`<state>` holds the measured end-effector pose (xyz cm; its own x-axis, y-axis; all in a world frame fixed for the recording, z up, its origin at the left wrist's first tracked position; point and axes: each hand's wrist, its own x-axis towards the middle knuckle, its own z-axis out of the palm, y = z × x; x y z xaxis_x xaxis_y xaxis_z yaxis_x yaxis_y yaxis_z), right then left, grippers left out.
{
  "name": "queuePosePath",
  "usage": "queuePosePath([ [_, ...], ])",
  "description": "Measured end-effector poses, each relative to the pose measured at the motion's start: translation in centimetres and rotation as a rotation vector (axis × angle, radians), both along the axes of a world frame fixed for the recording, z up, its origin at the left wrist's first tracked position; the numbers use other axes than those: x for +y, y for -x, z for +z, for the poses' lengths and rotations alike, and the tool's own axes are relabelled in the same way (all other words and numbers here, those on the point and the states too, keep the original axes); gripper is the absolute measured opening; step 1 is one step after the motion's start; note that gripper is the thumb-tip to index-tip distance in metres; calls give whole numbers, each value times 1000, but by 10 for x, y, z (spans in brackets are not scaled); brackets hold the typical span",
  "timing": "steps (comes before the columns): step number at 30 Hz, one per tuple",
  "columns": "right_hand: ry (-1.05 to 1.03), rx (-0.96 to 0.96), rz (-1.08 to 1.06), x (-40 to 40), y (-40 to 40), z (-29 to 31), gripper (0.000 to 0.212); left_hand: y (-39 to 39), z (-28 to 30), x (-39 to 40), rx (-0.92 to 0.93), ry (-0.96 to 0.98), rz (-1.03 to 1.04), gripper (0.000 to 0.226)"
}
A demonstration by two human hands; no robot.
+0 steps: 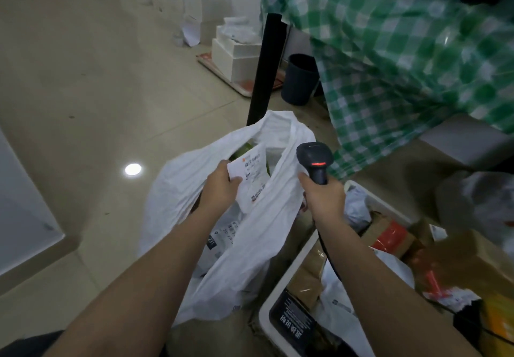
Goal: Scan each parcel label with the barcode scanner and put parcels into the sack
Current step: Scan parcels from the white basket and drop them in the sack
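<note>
Left hand [221, 187] pinches a white labelled parcel [251, 176], thumb over its near-left edge, above the open mouth of the white sack [267, 234]; right hand [324, 199] is curled round the barcode scanner [315, 159] grip, just right of the sack; bin [283, 287] of parcels sits near right.

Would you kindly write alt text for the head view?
A person's left hand holds a white labelled parcel over an open white sack, while the right hand grips a black barcode scanner. A white bin of parcels sits beside the sack.
</note>
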<state>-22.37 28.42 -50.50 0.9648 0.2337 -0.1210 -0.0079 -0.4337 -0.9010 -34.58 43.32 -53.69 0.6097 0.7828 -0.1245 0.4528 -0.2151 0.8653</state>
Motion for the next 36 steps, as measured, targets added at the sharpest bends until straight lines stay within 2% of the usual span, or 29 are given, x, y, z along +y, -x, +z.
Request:
queuePosePath([
  [3,37,-63,-62,5,-13,-9,27,-4,-12,3,-40,37,38,33],
  [9,82,8,-23,22,-20,-30,40,6,-35,14,-28,42,15,57],
  [12,102,45,-5,29,-17,-40,38,9,-40,14,-24,25,-34,60],
  [16,118,64,-6,25,-6,-42,44,10,-41,11,-72,-4,-59,61],
  [23,104,90,69,20,26,-55,53,11,-39,-8,-284,259,-104,55],
  [32,-241,150,8,23,40,-42,39,4,-29,-24,-398,406,-192,46],
  [36,-163,106,20,23,36,-30,29,0,-17,-35,-404,434,-187,44],
])
